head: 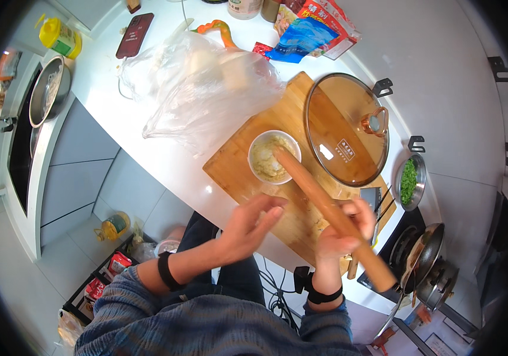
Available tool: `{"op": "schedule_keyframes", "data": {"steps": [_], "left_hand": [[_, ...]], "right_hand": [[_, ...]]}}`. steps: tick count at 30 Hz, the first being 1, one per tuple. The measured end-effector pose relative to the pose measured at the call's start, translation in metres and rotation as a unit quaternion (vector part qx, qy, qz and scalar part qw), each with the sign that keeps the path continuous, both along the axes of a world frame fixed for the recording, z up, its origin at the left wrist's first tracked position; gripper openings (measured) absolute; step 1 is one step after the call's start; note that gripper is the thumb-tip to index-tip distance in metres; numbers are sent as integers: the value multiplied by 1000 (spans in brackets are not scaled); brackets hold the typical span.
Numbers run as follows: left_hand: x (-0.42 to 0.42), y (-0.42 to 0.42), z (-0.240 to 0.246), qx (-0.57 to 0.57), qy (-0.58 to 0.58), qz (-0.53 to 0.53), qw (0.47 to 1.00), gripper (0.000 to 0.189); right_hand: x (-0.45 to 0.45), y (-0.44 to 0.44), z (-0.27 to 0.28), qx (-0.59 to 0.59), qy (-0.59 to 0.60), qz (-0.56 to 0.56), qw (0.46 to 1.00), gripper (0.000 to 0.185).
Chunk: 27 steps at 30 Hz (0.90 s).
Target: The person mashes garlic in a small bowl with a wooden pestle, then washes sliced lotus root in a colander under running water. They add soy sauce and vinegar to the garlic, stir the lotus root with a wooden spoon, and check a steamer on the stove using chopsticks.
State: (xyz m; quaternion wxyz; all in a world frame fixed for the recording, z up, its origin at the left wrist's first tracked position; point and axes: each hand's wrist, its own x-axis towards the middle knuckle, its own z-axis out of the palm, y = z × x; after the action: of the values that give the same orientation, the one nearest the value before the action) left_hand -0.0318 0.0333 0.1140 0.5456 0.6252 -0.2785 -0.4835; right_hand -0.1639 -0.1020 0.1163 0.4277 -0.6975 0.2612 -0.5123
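My right hand (pixel 332 244) holds a wooden rolling pin (pixel 314 189) slantwise, its fingers curled around the shaft. The pin's far tip reaches into a small white bowl (pixel 250 161) of mashed pale-yellow food, perhaps minced garlic, with a white patch in its middle. Just short of the bowl, my left hand (pixel 254 218) hovers with thumb and fingers apart and nothing between them. Beneath all this lies a wooden cutting board (pixel 227 167). A knife with a broad blade (pixel 369 196) rests at the board's right side, partly covered by my right hand.
A glass lid (pixel 347 120) covers the board's right part. Clear plastic bags (pixel 209 84) overlap its left edge. Chopped greens (pixel 408 180) fill a steel bowl by the wall. Pans (pixel 427 253) stand on the stove at right. A phone (pixel 135 35) lies at the back left.
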Motion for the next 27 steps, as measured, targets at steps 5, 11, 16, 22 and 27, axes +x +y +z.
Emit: {"op": "schedule_keyframes", "data": {"steps": [5,11,16,22,27], "left_hand": [[-15,-34,5,-42,257,58,964,38],[-3,-45,-29,40,213,17,976,39],[-4,-47,-37,31,-38,53,997,36],[7,-33,-34,43,-205,58,976,36],[12,-21,-29,48,-191,64,978,35]], "right_hand": [[-5,4,-17,-215,242,135,937,39],[-7,-22,-24,-105,347,276,890,25],[14,-24,-29,156,445,233,851,34],[23,-13,-27,18,457,220,862,28],[17,-18,-29,-164,469,253,830,45]]}}
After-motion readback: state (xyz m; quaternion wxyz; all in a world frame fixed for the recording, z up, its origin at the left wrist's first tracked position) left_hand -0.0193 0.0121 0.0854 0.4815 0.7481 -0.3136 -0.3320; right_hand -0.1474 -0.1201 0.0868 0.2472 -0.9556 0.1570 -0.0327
